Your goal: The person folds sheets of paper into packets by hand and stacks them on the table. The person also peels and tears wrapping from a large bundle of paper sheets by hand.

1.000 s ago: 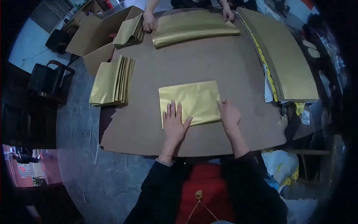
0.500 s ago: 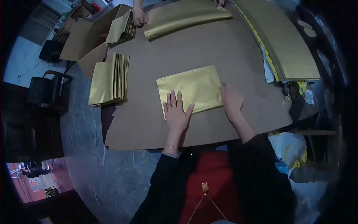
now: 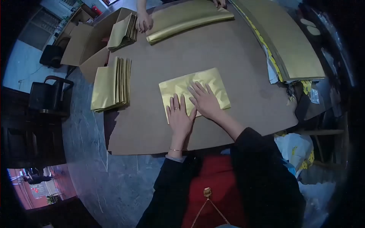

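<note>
A folded sheet of gold paper (image 3: 171, 88) lies on the brown table covering (image 3: 152, 136) in front of me. My left hand (image 3: 180, 118) rests flat on its lower left part, fingers apart, a ring on one finger. Across the middle of the sheet, my right hand (image 3: 205, 100) lies flat with its fingers spread. The two hands are close together, thumb side to thumb side. Under the palms part of the paper is hidden, and its surface shows slight creases around the right fingers.
Folded gold paper stacks (image 3: 104, 87) sit at the left edge, beside an open cardboard box (image 3: 89, 45). Opposite, another person's hand (image 3: 143, 21) touches a larger folded gold sheet (image 3: 190, 22). A thick pile of flat gold sheets (image 3: 292, 49) lies at the right.
My right hand has moved left from the sheet's right edge onto its middle. My left hand has stayed in place. The other person's hands have barely moved.
</note>
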Demonstrator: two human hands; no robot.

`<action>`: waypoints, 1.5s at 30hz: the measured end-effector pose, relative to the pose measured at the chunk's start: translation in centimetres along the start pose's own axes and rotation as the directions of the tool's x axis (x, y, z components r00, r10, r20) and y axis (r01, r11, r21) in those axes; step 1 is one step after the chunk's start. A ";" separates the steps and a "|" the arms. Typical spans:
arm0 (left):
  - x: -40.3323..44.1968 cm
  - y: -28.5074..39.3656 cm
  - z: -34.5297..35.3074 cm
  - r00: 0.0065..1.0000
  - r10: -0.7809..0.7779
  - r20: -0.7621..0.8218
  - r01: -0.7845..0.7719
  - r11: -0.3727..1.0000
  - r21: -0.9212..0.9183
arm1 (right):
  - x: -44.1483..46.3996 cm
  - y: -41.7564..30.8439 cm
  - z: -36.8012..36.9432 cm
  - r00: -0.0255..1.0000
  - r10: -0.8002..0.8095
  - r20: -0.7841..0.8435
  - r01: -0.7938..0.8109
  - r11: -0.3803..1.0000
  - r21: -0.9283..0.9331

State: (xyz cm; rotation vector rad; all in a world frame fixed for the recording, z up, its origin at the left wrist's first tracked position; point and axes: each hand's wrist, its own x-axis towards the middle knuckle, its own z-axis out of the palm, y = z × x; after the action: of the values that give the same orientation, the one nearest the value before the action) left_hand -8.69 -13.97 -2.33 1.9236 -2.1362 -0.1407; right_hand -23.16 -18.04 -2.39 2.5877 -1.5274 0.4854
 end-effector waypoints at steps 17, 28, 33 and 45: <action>-0.1 0.0 0.1 0.999 0.017 -0.043 -0.017 1.000 -0.006 | -0.6 5.4 0.6 0.961 0.276 0.036 -0.278 0.958 0.072; -0.1 0.3 -0.3 0.999 0.007 -0.046 -0.008 1.000 -0.013 | -0.7 5.5 -0.2 0.950 0.291 -0.112 -0.277 0.953 0.123; -0.1 0.2 -0.5 1.000 0.008 -0.027 -0.009 0.999 -0.038 | -0.8 6.3 0.2 0.946 0.325 -0.023 -0.321 0.941 0.107; -0.3 0.2 -0.4 0.994 0.016 -0.111 -0.025 0.997 -0.079 | -0.6 6.2 0.1 0.944 0.316 0.090 -0.321 0.946 0.043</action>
State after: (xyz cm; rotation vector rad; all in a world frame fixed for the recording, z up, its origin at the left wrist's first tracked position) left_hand -8.71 -13.58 -1.94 1.8198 -2.0465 -0.1116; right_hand -28.81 -20.59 -3.11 2.4346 -2.0033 0.4595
